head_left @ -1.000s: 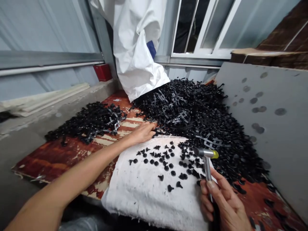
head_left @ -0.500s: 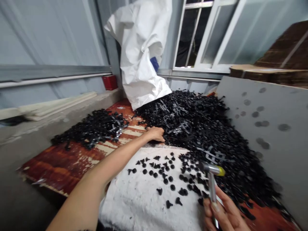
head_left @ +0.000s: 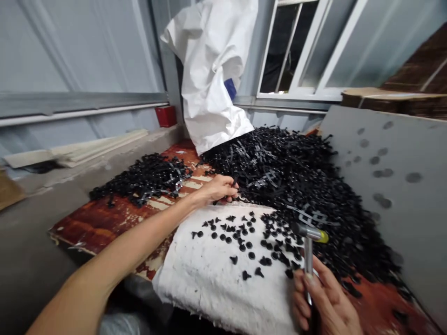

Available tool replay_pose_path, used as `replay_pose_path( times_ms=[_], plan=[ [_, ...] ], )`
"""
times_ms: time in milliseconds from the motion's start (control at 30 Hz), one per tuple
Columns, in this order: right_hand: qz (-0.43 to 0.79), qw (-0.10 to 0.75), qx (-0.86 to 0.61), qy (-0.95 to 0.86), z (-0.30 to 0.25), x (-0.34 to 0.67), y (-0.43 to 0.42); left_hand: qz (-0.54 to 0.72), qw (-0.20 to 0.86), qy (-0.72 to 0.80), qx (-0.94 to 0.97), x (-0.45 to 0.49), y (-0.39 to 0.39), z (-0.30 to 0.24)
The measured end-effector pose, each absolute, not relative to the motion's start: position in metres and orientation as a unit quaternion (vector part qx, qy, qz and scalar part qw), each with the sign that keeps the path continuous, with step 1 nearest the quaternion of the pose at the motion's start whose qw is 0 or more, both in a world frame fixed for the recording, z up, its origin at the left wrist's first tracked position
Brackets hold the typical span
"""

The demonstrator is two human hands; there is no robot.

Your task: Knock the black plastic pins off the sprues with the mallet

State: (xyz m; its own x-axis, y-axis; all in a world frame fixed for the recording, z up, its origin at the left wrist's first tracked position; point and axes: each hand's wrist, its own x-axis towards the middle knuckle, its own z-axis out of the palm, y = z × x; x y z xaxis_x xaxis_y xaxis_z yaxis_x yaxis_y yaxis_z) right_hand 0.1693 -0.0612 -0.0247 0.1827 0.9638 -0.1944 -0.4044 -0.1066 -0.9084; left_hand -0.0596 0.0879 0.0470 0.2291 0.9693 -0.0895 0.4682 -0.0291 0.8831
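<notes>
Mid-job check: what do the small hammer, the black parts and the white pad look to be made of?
Small hammer: metal, likely steel; shiny grey head and shaft, with a yellow tip that looks plastic.
Black parts: probably moulded plastic; uniform black, faint sheen, some joined on thin strips.
White pad: coarse cloth, matt, with a fuzzy, frayed edge.

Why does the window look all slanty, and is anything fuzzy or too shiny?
Head view: the wide lens leans and bends the window frame near the top edge; light is soft and even, with only a small shine on the hammer in the right hand; the left hand and black parts pile look sharp.
</notes>
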Motion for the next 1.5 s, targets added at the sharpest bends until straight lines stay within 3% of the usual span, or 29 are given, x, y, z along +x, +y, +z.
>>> replay_pose_path(
  times_ms=[167, 267, 667, 1100, 1333, 1500],
  plan=[
    [0.583, 0.57, -0.445, -0.37, -0.027, 0.176, -0.056, 0.254, 0.621, 0.451, 0.589, -0.039, 0.021, 0.035],
    [0.577, 0.573, -0.442, -0.379, -0.03, 0.179, -0.055, 0.229, 0.666, 0.434, 0.562, -0.033, -0.011, 0.029],
    [0.58, 0.541, -0.45, -0.409, -0.031, 0.182, -0.058, 0.225, 0.639, 0.554, 0.484, -0.048, -0.042, 0.014],
    [0.575, 0.316, -0.469, -0.591, -0.025, 0.143, -0.091, 0.294, 0.623, 0.566, 0.453, -0.081, -0.061, 0.0],
    [0.621, 0.336, -0.443, -0.552, -0.029, 0.13, -0.09, 0.296, 0.65, 0.536, 0.451, -0.088, -0.068, -0.005],
    [0.545, 0.386, -0.504, -0.548, -0.024, 0.128, -0.088, 0.325, 0.673, 0.519, 0.416, -0.084, -0.066, 0.001]
  ],
)
